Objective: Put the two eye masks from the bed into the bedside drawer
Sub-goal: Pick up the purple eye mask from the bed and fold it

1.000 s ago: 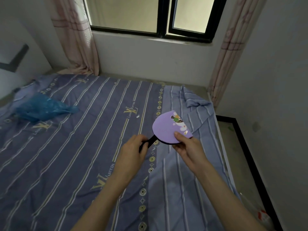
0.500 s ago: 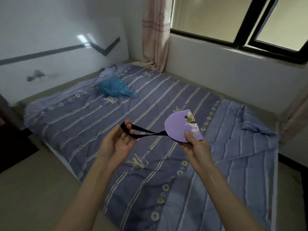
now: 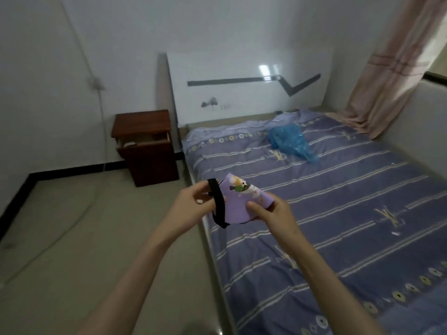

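We hold the folded purple fabric eye mask with a cartoon print [image 3: 242, 201] in both hands, above the bed's near edge: right hand [image 3: 273, 213] pinches its lower right corner, thumb on top; left hand [image 3: 191, 206] has fingers closed on the black elastic strap [image 3: 216, 201], which loops down the mask's left side. Compared with half a second ago, the strap is no longer stretched out to the side; it's gathered against the mask, and the view has swung from the window to the headboard end. So now the dark red wooden bedside cabinet [image 3: 147, 146] is in sight, its top drawer [image 3: 145, 139] pulled open, something pale inside, can't tell what. Mask is well apart from the drawer, floor in between. We judge the carry is starting; next is walking it over and dropping it in. Second mask: not identified. A crumpled blue plastic bag [image 3: 292, 141] lies on the striped purple bedsheet [image 3: 338, 201] near the white headboard [image 3: 242, 88].
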Demonstrator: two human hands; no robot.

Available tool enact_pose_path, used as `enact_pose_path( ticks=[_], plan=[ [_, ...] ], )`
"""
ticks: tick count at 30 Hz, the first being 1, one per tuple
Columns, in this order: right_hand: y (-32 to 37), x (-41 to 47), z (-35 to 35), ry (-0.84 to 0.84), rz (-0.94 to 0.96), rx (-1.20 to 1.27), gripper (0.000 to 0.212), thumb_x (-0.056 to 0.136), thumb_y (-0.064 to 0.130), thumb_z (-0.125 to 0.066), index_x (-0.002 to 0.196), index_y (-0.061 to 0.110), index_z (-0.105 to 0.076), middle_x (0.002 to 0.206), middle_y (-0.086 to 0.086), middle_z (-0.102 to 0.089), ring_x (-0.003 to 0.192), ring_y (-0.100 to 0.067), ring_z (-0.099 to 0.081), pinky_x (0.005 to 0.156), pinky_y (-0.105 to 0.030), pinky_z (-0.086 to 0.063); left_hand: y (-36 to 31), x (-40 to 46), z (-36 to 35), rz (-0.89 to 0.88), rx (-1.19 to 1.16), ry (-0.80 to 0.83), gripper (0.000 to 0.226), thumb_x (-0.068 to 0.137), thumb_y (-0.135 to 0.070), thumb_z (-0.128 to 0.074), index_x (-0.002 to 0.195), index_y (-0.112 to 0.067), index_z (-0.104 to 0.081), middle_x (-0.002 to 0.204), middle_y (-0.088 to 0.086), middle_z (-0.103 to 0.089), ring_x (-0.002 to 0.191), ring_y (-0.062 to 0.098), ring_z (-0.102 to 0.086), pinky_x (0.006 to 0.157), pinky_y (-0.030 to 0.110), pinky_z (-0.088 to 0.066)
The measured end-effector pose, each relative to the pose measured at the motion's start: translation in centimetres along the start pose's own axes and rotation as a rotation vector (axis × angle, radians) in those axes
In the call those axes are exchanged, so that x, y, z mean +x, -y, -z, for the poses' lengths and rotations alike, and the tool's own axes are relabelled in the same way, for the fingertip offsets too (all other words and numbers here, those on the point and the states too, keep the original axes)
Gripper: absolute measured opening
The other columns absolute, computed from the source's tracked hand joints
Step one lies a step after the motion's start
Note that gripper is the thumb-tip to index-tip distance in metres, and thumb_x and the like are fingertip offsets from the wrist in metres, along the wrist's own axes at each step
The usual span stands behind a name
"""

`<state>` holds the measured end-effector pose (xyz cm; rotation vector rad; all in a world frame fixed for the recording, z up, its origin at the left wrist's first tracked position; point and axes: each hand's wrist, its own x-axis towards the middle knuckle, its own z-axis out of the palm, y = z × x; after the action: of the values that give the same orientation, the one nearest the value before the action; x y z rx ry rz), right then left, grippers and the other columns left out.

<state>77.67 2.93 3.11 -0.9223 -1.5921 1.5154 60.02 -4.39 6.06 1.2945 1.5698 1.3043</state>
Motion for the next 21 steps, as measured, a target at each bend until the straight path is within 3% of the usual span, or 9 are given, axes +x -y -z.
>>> enact_pose_path(
  ticks=[2,5,6,10,13,15,16,19,21],
  plan=[
    [-0.1,2.3,-3.2,0.132,0.01,-0.1,0.024,0.082,0.003,-0.062,0.092,0.024,-0.066,0.09,-0.008,-0.066,0.082,-0.013,-0.059,0.075,-0.033,-0.053,0.8,0.2,3.3,-0.004,0.011,-0.077,0.026,0.082,-0.01,-0.064,0.105,-0.02,-0.063,0.102,0.006,-0.069,0.089,0.011,-0.062,0.078,0.019,-0.05],
    [-0.4,6.0,-8.3,0.313,0.013,-0.246,0.019,0.082,0.005,-0.062,0.094,0.019,-0.066,0.083,-0.006,-0.063,0.068,-0.001,-0.055,0.064,-0.016,-0.048,2.7,1.0,8.3,-0.012,0.021,-0.145,0.02,0.081,-0.004,-0.063,0.101,-0.009,-0.064,0.093,0.0,-0.068,0.078,-0.006,-0.061,0.07,0.006,-0.046],
    [-0.6,7.4,-10.1,0.368,0.011,-0.276,0.018,0.082,0.006,-0.062,0.093,0.019,-0.066,0.083,-0.006,-0.063,0.066,0.0,-0.055,0.064,-0.017,-0.048,3.6,1.5,10.0,-0.006,0.033,-0.16,0.019,0.081,-0.005,-0.063,0.1,-0.008,-0.065,0.091,-0.002,-0.067,0.075,-0.01,-0.06,0.068,0.005,-0.046],
    [-1.1,12.9,-17.2,0.488,-0.007,-0.356,0.025,0.084,0.01,-0.061,0.107,0.002,-0.063,0.1,-0.023,-0.069,0.087,-0.027,-0.065,0.081,-0.044,-0.052,7.1,4.5,16.7,0.042,0.088,-0.202,0.009,0.081,-0.013,-0.064,0.084,-0.021,-0.066,0.086,-0.007,-0.066,0.073,-0.01,-0.058,0.066,0.006,-0.046],
    [-1.2,17.2,-21.6,0.499,-0.005,-0.374,0.027,0.083,0.01,-0.062,0.108,0.001,-0.063,0.099,-0.027,-0.067,0.083,-0.035,-0.062,0.077,-0.047,-0.051,8.7,7.5,21.5,0.038,0.128,-0.225,0.014,0.083,-0.018,-0.062,0.079,-0.032,-0.064,0.082,-0.013,-0.064,0.075,-0.009,-0.057,0.066,0.006,-0.045],
    [-1.1,20.0,-23.9,0.493,-0.021,-0.341,0.027,0.082,0.008,-0.063,0.108,0.001,-0.063,0.101,-0.026,-0.068,0.091,-0.039,-0.063,0.082,-0.049,-0.051,9.3,9.7,24.2,0.038,0.144,-0.2,0.013,0.082,-0.022,-0.064,0.084,-0.035,-0.063,0.085,-0.015,-0.065,0.078,-0.01,-0.058,0.067,0.003,-0.044],
    [-1.1,21.4,-24.8,0.478,-0.031,-0.314,0.028,0.081,0.007,-0.063,0.109,0.002,-0.063,0.1,-0.023,-0.069,0.092,-0.034,-0.065,0.083,-0.047,-0.052,9.6,10.8,25.5,0.046,0.169,-0.182,0.015,0.08,-0.023,-0.066,0.084,-0.037,-0.064,0.086,-0.016,-0.065,0.079,-0.01,-0.058,0.067,0.003,-0.043],
    [-1.3,25.5,-27.0,0.41,-0.051,-0.191,0.022,0.083,0.011,-0.063,0.104,0.009,-0.064,0.09,-0.002,-0.068,0.075,-0.002,-0.065,0.065,-0.017,-0.053,11.0,14.3,28.6,0.087,0.246,-0.185,0.016,0.078,-0.024,-0.068,0.075,-0.039,-0.064,0.082,-0.017,-0.066,0.076,-0.002,-0.059,0.062,0.005,-0.043],
    [-2.1,28.1,-28.2,0.378,-0.098,-0.131,0.02,0.085,0.022,-0.061,0.104,0.015,-0.062,0.094,0.001,-0.066,0.083,-0.005,-0.063,0.067,-0.016,-0.05,12.3,16.8,30.2,0.126,0.19,-0.302,0.009,0.079,-0.023,-0.067,0.077,-0.031,-0.065,0.081,-0.015,-0.065,0.074,0.002,-0.058,0.06,0.011,-0.044]
  ],
)
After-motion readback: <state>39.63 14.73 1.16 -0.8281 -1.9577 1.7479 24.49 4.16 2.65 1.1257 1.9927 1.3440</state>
